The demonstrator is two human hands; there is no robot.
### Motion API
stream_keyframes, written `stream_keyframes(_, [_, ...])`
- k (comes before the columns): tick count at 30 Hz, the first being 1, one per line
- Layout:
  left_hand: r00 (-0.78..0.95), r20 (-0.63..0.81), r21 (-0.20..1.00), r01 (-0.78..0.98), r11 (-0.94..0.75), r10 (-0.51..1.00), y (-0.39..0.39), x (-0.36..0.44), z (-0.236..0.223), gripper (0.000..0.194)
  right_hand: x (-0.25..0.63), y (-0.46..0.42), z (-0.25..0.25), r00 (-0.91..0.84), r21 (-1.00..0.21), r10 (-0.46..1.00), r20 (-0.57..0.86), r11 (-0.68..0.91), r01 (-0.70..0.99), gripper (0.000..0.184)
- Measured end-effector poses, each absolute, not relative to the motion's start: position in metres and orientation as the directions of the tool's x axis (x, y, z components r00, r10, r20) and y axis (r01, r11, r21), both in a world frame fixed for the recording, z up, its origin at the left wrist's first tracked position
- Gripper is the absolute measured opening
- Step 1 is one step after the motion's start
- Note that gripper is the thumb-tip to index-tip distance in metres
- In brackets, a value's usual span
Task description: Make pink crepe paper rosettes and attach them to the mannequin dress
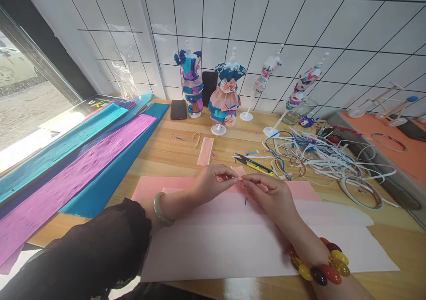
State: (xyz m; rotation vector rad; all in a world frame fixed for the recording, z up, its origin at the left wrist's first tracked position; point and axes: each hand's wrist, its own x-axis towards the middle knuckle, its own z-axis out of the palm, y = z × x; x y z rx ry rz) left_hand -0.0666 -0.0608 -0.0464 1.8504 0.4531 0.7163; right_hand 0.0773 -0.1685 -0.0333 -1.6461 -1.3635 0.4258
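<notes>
**Fingertip work on a small pink piece [238, 170] above layered paper**

Nearest the viewer, pale pink sheets [206, 246] lie overlapped on the wooden table [159, 151], with a short blue scrap [246, 201] resting on them. Above their far part, the left hand [208, 187] and right hand [273, 198] meet at the small pink piece, which appears gathered at the pinch. Good handling here probably calls for light, even pressure at the gathered point, one hand steadying while the other adjusts, since thin material could crease or slip. Grip: on each hand, thumb and forefinger are closed together on the piece, the two pinches nearly touching; its free end projects beyond them, away from the viewer. Finer finger contact is too small to tell. Just beyond lie a yellow-and-black cutting tool [255, 167] and, to the left, a flat pink strip [205, 151]. Farther back, small dressed forms [225, 100] stand before the tiled wall [213, 11].
</notes>
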Motion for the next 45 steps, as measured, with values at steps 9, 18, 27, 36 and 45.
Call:
stream_keyframes(9, [0.730,0.305,0.922,-0.065,-0.382,0.611,-0.062,-0.066,-0.045,0.015,0.075,-0.167,-0.032,0.471,-0.935,0.874,0.123,-0.056,0.349,0.017])
stream_keyframes(18, [0.733,0.192,0.973,-0.056,-0.224,0.653,-0.060,-0.065,-0.046,0.017,0.072,-0.167,-0.028,0.500,-0.945,0.858,0.119,-0.057,0.323,0.015])
stream_keyframes(27, [0.735,0.144,0.982,-0.026,-0.185,0.663,-0.061,-0.065,-0.046,0.019,0.073,-0.166,-0.030,0.487,-0.968,0.870,0.079,-0.049,0.245,0.019])
stream_keyframes(36, [0.734,0.201,0.963,-0.026,-0.269,0.649,-0.061,-0.065,-0.049,0.022,0.075,-0.168,-0.034,0.436,-0.930,0.888,0.147,-0.026,0.368,0.024])
stream_keyframes(45, [0.751,0.200,0.960,-0.023,-0.279,0.629,-0.062,-0.065,-0.047,0.021,0.075,-0.168,-0.037,0.384,-0.917,0.909,0.161,-0.005,0.398,0.027])
